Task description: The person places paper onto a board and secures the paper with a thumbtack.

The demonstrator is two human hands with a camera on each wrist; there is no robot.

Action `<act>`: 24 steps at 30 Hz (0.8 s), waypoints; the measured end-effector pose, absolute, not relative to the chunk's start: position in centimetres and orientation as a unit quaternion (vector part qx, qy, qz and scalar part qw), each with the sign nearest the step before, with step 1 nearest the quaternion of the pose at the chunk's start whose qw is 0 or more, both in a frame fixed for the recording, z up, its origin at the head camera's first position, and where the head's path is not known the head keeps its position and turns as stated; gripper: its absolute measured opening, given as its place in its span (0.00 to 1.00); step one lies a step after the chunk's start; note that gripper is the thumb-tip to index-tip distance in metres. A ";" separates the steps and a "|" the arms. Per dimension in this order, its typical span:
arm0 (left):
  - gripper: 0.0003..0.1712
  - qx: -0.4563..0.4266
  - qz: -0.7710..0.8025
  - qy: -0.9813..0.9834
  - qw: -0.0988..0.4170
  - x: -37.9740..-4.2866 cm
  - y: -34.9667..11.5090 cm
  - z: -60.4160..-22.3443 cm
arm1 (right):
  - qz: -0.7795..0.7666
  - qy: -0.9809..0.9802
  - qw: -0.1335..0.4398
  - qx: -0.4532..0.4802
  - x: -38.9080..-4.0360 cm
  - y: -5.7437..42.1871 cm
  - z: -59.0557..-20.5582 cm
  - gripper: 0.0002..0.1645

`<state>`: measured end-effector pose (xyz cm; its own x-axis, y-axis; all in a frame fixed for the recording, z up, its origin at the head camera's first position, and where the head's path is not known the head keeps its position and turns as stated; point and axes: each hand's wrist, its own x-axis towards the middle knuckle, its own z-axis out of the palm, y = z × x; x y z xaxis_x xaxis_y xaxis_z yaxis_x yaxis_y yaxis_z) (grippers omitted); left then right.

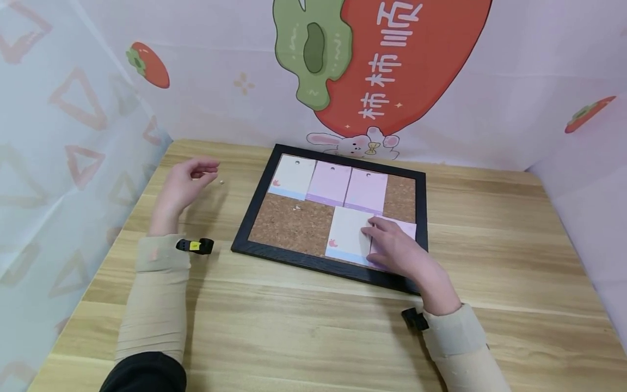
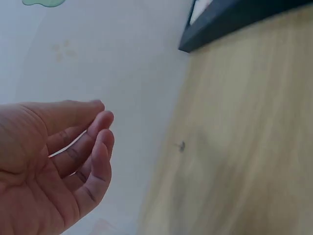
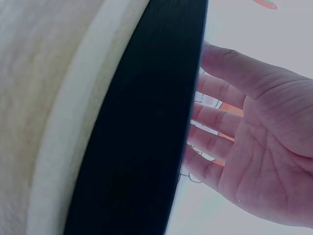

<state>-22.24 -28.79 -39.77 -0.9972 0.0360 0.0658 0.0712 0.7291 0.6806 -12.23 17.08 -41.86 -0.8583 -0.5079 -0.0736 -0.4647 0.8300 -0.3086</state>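
Observation:
A black-framed cork board [image 1: 289,231] lies on the table. Three note cards run along its upper half, one white [image 1: 292,177] and two pink, each with a small mark near its top edge. Lower right are a white card [image 1: 349,234] and a pink card [image 1: 404,226], and across these two my right hand [image 1: 399,250] rests with fingers extended. In the right wrist view the frame's edge [image 3: 142,117] hides those fingertips. Left of the board my left hand [image 1: 188,182] hovers, fingers loosely bent towards the thumb, nothing visible between them. Near it lies a tiny pin-like thing [image 2: 182,146].
The wooden table [image 1: 294,326] meets a printed cloth backdrop [image 1: 220,109] behind the board. Another small whitish bit [image 1: 296,207] sits on the cork below the white card. Each wrist wears a black strap device [image 1: 195,246].

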 end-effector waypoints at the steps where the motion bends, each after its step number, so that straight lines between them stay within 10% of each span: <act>1: 0.22 -0.027 -0.370 -0.929 0.011 -22.2 -29.0 -39.8 | -0.140 0.954 0.077 -0.254 -12.2 17.1 -41.8 0.33; 24: 0.26 -0.042 -0.366 -0.919 -0.138 -26.6 -31.9 -43.5 | -0.158 0.950 0.071 -0.258 -12.5 17.4 -42.0 0.33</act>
<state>-26.57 -31.86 -43.48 -0.9584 0.1787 -0.2224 -0.0232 0.7283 0.6849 -12.50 17.35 -42.02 -0.8563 -0.5136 -0.0542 -0.4684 0.8167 -0.3371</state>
